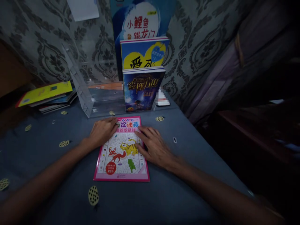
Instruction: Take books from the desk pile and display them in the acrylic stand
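**Pts of pink bk covered; bks behind part-hidden, R side too dark**

L hand (104,129) hides pink bk's (120,162) top L corner + start of title; R hand (153,145), a bit blurred, hides pt of R margin. Bk's btm print too small to read. L forearm (63,165) + R forearm (206,187) cut off by frame edges.

Tall blue bk (142,17): top cut off, lower pt behind blue-&-yellow bk (144,53), whose own btm is behind dark blue bk (142,89). These bks also block pt of clear stand (81,90). White sheet (83,8) cut off at top. Lower bks (57,103) in L pile mostly under yellow bk (45,93). White item (162,98) by stand pixelated, can't ID. Far R: mostly dark, can't tell what's there.
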Motion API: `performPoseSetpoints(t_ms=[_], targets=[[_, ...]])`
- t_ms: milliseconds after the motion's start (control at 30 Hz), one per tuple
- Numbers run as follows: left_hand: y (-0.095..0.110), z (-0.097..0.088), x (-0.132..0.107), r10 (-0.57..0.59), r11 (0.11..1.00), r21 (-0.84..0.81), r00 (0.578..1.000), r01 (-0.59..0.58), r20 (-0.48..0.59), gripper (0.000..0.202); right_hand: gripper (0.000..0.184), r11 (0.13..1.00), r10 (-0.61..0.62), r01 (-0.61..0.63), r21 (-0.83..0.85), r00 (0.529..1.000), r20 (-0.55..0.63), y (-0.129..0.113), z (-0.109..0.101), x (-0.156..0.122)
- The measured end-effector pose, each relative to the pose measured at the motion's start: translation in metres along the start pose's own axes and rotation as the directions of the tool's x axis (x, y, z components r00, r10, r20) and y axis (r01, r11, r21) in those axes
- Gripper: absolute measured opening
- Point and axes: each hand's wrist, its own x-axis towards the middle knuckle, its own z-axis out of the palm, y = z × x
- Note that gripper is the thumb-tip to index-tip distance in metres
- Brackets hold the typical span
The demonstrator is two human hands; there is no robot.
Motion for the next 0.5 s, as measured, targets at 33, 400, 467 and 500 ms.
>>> performPoseSetpoints(t_ms=[33,400,467,500], targets=[[-0.002,0.001,0.003,-0.039,0.999,0.025,0.999,0.039,0.008,0.038,0.042,1.0,0.004,-0.004,0.0,1.0,0.012,-0.001,0.0,0.0],[-0.006,0.016,0.001,-0.051,0.998,0.022,0.995,0.054,-0.088,0.042,0.063,0.98,0.196,-0.18,-0.09,0.953,0.229,-0.001,-0.007,0.044],[-0.007,0.015,0.001,-0.046,0.999,0.003,0.994,0.046,-0.098,0.043,0.064,0.97,0.238,-0.22,-0.106,0.948,0.209,0.001,-0.005,0.051],[-0.007,0.015,0.0,-0.047,0.999,-0.003,0.993,0.047,-0.104,0.042,0.064,0.966,0.252,-0.234,-0.109,0.946,0.202,0.001,-0.005,0.052]])
